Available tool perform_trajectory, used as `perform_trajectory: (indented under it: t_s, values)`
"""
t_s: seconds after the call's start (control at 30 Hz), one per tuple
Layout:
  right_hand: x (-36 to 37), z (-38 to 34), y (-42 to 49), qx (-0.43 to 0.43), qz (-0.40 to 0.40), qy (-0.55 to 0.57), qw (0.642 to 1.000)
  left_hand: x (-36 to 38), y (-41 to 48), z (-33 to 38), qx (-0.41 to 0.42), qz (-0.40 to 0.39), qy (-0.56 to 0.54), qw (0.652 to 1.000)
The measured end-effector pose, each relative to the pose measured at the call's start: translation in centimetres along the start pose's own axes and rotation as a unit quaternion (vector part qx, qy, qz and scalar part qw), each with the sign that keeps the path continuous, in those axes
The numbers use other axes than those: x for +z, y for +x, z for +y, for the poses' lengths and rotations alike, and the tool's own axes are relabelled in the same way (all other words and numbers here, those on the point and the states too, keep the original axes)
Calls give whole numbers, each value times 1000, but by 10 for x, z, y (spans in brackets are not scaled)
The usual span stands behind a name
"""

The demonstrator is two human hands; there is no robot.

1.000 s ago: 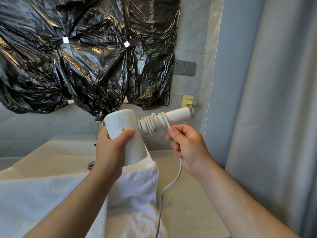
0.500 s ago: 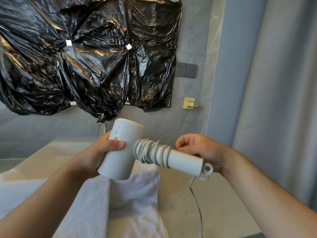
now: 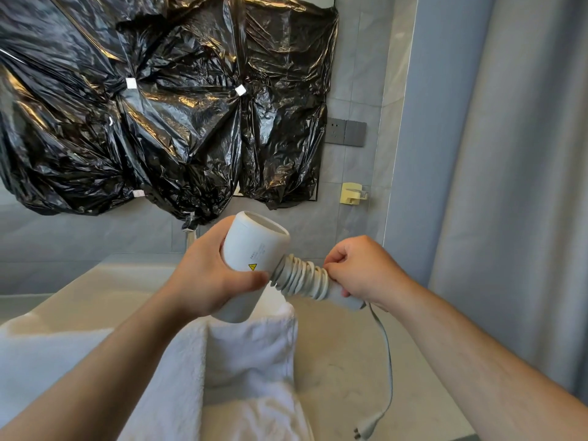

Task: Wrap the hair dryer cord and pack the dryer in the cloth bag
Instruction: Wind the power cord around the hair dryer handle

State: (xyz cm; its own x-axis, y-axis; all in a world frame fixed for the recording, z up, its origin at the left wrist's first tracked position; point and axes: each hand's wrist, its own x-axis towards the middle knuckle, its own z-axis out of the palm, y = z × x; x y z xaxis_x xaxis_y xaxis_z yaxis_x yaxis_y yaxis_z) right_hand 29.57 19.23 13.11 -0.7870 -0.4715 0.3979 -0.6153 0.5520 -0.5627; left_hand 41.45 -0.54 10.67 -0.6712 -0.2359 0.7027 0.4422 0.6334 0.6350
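Left hand (image 3: 206, 278) is gripping the light-looking hair dryer (image 3: 256, 246) by its barrel, right hand (image 3: 362, 268) pinching limp cord (image 3: 302, 276) at its handle

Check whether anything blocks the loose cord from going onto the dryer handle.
Nothing visible does. The loose cord hangs clear from the handle end down to the plug, right of the towel. The right hand grips the handle beside the coils; the left hand holds the hair dryer body.
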Motion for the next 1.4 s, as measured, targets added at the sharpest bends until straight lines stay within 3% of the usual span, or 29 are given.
perform_trajectory:
  t_s: [0.43, 0.57, 0.7, 0.93, 1.07, 1.17, 1.27, 1.4]
  values:
    - [3, -9, -5, 4, 115, 92, 989, 23, -12, 4, 24, 124, 63, 990]
    - [6, -12, -10, 31, 134, 248, 959, 24, -11, 4, 17, 164, 22, 986]
    - [9, -15, -17, 31, 166, 313, 935, 26, -11, 7, -11, 184, -33, 982]
    - [21, -13, -25, -16, 102, 397, 912, 22, -8, 8, -118, 232, -197, 945]
    - [23, -10, -22, 3, 17, 529, 848, 17, -9, 6, -159, 199, -309, 917]
    - [21, -6, -17, 19, -20, 567, 823, 14, -12, 7, -197, 130, -368, 899]
    - [15, -3, -13, 2, -39, 568, 822, 10, -14, 6, -247, 69, -402, 879]
    - [8, 2, -13, -59, -69, 520, 849, 4, -15, -1, -329, 13, -430, 841]
